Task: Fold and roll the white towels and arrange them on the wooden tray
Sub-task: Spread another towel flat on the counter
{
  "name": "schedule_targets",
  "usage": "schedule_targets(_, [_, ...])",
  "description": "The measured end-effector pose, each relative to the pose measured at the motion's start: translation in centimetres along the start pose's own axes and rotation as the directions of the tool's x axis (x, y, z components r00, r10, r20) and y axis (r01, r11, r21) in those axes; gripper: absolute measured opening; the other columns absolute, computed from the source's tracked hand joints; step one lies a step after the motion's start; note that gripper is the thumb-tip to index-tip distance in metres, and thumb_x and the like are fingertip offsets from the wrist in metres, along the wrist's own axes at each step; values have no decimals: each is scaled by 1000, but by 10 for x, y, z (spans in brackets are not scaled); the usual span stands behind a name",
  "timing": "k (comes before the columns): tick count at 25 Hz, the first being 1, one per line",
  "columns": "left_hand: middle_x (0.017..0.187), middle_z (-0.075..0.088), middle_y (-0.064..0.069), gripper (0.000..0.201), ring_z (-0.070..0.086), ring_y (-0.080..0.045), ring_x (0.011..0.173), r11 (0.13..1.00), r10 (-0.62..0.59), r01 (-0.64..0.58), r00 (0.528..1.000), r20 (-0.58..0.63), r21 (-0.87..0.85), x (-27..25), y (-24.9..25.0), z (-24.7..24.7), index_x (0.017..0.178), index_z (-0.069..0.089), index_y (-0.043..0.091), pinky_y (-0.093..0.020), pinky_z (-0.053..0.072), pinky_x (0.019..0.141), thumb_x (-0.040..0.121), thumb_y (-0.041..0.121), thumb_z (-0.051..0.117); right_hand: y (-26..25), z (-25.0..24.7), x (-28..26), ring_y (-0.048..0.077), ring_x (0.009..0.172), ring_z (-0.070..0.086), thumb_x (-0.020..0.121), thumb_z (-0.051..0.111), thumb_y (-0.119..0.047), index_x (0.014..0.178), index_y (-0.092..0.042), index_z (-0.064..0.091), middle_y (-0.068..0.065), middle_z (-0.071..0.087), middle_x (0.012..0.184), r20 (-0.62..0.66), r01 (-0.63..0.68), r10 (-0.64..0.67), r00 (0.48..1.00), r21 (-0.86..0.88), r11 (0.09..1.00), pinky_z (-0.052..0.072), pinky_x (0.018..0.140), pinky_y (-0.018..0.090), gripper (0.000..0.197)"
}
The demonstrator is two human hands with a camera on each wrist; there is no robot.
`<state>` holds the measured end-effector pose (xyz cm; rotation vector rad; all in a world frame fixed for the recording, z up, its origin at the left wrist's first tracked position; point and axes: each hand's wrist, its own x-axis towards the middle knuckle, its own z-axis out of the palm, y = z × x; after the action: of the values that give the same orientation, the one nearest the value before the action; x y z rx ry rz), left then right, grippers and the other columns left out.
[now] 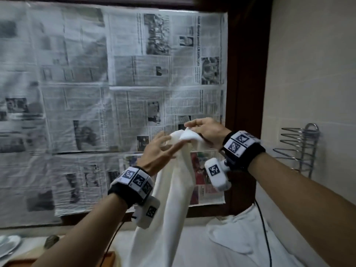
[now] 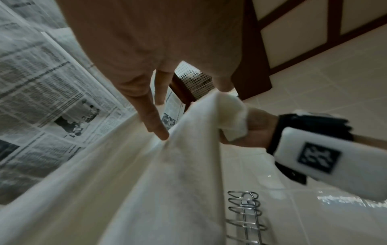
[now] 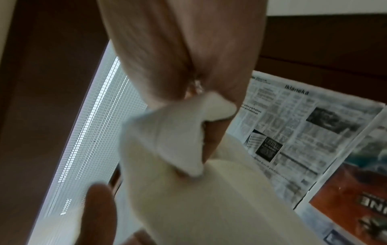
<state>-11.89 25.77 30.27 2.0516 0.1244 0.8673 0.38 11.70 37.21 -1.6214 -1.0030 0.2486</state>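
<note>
Lifting one white towel high in front of the newspaper-covered window, right hand pinching a top corner so the cloth is hanging long and straight. Sliding the left hand, fingers spread and loose, along the upper edge, probably seeking the next corner. Leaving more towels heaped near right, wooden tray waiting near left.

One white cloth towel hangs vertically in long folds, its top corner bunched and raised. A second white towel lies crumpled on the table, lower right. A brown wooden tray corner shows lower left.
</note>
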Motion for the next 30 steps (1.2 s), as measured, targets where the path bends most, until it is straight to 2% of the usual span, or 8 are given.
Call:
schedule_targets(3, [131, 58, -10, 71, 65, -18, 100, 981, 119, -103, 989, -86, 166, -9, 8, -5, 107, 67, 23, -35, 60, 75, 59, 75, 71, -19, 21, 0, 17, 70, 64, 96, 42, 10, 120, 8, 58, 16, 64, 100, 56, -97, 90, 994, 141, 985, 55, 57, 23, 29])
schedule_targets(5, [102, 68, -4, 57, 65, -13, 80, 965, 161, -100, 956, -244, 243, -8, 10, -15, 103, 63, 14, -29, 59, 65, 66, 52, 82, -27, 29, -3, 20, 77, 63, 95, 36, 12, 119, 11, 58, 17, 62, 104, 45, -148, 142, 989, 236, 960, 56, 60, 26, 33])
schedule_targets(8, [107, 68, -3, 36, 65, -16, 82, 940, 187, -87, 940, -285, 330, 3, 12, -33, 111, 63, 15, -29, 56, 63, 80, 25, 77, -30, 39, -12, 20, 73, 64, 95, 33, 12, 114, 11, 60, 18, 64, 97, 98, -185, 163, 982, 289, 939, 56, 53, 23, 33])
schedule_targets(11, [87, 72, -15, 15, 63, -16, 55, 982, 134, -92, 957, -259, 166, 7, 17, -41, 98, 75, 9, -24, 46, 40, 87, 7, 64, -23, 42, -18, 24, 84, 67, 88, 44, 20, 105, 5, 63, 17, 66, 98, 213, -137, 75, 974, 292, 946, 61, 68, 29, 30])
schedule_targets(14, [71, 67, -14, 15, 61, -21, 46, 998, 29, -8, 951, -309, 69, 5, 19, -44, 86, 70, 4, -24, 42, 34, 90, 17, 66, -12, 43, -18, 21, 84, 67, 84, 69, -1, 114, -2, 64, 10, 70, 94, 224, -30, -18, 975, 210, 977, 58, 77, 32, 30])
schedule_targets(20, [85, 65, -10, 28, 64, -26, 69, 991, -130, 131, 979, -158, -5, 8, 17, -42, 99, 64, 10, -27, 47, 45, 99, 34, 51, -8, 42, -15, 12, 84, 64, 68, 84, -34, 99, -20, 73, 3, 68, 103, 143, 241, -210, 967, -254, 937, 54, 68, 26, 36])
schedule_targets(25, [94, 66, -10, 31, 62, -24, 86, 997, -69, 76, 980, -185, 33, 14, 15, -41, 98, 66, 8, -38, 55, 73, 99, 35, 50, -3, 43, -16, 8, 68, 67, 76, 81, -18, 84, -12, 75, 0, 72, 79, 24, 338, -351, 936, -343, 877, 54, 62, 21, 11])
schedule_targets(30, [91, 66, -4, 21, 60, -16, 80, 999, -42, 40, 987, -158, -20, 13, 19, -37, 98, 67, 12, -30, 51, 73, 98, 29, 54, 5, 40, -13, 11, 71, 66, 76, 79, -30, 89, -12, 72, 0, 70, 81, 60, 321, -327, 943, -414, 852, 55, 63, 24, 23])
